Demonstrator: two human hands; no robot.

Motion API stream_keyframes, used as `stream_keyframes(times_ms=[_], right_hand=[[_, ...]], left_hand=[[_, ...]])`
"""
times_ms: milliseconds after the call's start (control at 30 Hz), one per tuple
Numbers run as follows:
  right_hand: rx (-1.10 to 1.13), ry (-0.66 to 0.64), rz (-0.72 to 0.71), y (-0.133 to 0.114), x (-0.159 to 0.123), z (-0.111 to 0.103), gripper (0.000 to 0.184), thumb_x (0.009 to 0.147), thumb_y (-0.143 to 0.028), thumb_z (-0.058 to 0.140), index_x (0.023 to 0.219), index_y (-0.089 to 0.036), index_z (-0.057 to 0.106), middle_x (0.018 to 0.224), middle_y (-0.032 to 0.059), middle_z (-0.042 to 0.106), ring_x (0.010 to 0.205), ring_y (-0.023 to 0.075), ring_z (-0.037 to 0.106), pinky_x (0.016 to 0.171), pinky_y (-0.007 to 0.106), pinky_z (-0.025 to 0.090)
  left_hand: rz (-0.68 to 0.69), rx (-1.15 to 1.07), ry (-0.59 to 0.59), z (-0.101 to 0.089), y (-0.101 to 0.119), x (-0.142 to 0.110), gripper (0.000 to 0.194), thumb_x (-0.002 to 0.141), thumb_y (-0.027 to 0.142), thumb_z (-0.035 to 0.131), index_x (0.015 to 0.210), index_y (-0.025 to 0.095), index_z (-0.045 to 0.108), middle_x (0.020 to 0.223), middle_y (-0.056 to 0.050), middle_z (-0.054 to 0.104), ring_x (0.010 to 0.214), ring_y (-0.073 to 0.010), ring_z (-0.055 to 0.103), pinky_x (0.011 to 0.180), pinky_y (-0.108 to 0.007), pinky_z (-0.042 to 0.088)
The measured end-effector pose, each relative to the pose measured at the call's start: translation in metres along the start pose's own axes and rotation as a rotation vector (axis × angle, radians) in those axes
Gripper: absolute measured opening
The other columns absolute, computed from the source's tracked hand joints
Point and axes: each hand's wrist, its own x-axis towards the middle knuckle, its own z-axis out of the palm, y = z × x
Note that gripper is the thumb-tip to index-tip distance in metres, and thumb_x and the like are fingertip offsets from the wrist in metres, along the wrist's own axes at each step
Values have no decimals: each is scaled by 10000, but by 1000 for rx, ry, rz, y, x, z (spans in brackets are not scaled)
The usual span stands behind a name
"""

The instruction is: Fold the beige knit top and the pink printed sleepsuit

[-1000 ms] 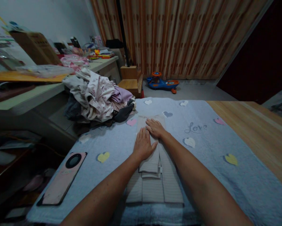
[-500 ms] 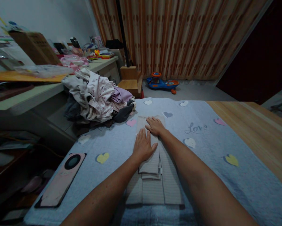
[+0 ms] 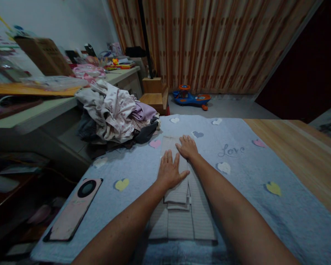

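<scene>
A light grey-beige striped garment [image 3: 179, 224] lies folded into a long narrow shape on the blue heart-patterned blanket [image 3: 245, 206]. Its sleeve-like strips are laid over the middle, with layered ends near the centre. My left hand [image 3: 170, 171] rests flat on the garment's middle, fingers spread and thumb pointing right. Farther up, my right hand [image 3: 188, 147] lies on the garment's far right edge with its fingers stretched out. Both palms press down on the cloth, and neither hand grips it. The cloth under the palms is hidden.
A heap of clothes [image 3: 112, 114] sits at the blanket's far left corner. A pink phone [image 3: 73, 213] lies at the near left. Beside the bed stands a cluttered desk [image 3: 126, 71]. A blue ride-on toy [image 3: 191, 98] is on the floor before the curtain [image 3: 209, 48].
My right hand has slid slightly to the right across the garment's far end. The left hand's thumb and fingers have spread a little more. The view has shifted slightly.
</scene>
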Motion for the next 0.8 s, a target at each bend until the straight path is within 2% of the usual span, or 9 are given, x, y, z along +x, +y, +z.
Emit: stream_keyframes(times_ms=[100, 267, 400, 500, 633, 800], right_hand=[[-2, 6, -6, 3, 4, 0, 616, 997, -509, 339, 1476, -127, 408, 1599, 136, 305, 1485, 322, 201, 1188, 481, 154], [54, 89, -38, 8, -3, 0, 593, 1002, -372, 359, 1500, -49, 350, 1595, 159, 303, 1487, 279, 221, 1200, 423, 177], [117, 77, -190, 8, -22, 3, 546, 1003, -334, 334, 1487, -89, 394, 1563, 135, 378, 1461, 234, 303, 1182, 390, 248], [100, 33, -257, 6, -37, 5, 529, 1007, -332, 327, 1478, -110, 419, 1547, 128, 406, 1446, 224, 338, 1181, 381, 255], [21, 25, -219, 1, -46, 4, 548, 1007, -326, 343, 1503, -98, 381, 1582, 123, 342, 1473, 268, 274, 1184, 414, 240], [-12, 44, -199, -4, -48, 1, 562, 1013, -339, 330, 1513, -85, 357, 1583, 126, 340, 1473, 287, 266, 1174, 432, 243]], left_hand=[[-2, 20, 12, 2, -1, 0, 965, 830, 816, 364, 1547, 174, 288, 1627, -195, 202, 1501, -402, 135, 1184, -529, 181], [-10, 20, 10, 2, 0, 1, 1011, 825, 822, 359, 1544, 115, 283, 1620, -217, 205, 1501, -398, 139, 1188, -525, 192], [-5, 25, 23, 4, 0, 2, 1045, 821, 826, 362, 1537, 69, 276, 1614, -239, 203, 1502, -391, 144, 1194, -516, 194], [2, 27, 27, 6, -2, 2, 1057, 817, 826, 373, 1534, 56, 273, 1610, -245, 207, 1499, -396, 151, 1193, -521, 198], [8, 13, 41, 8, -2, 2, 1056, 816, 824, 385, 1531, 54, 276, 1608, -251, 208, 1499, -395, 155, 1192, -527, 203], [4, -25, 12, 4, -3, 2, 1053, 806, 803, 445, 1531, 59, 272, 1605, -256, 211, 1502, -398, 135, 1191, -532, 205]])
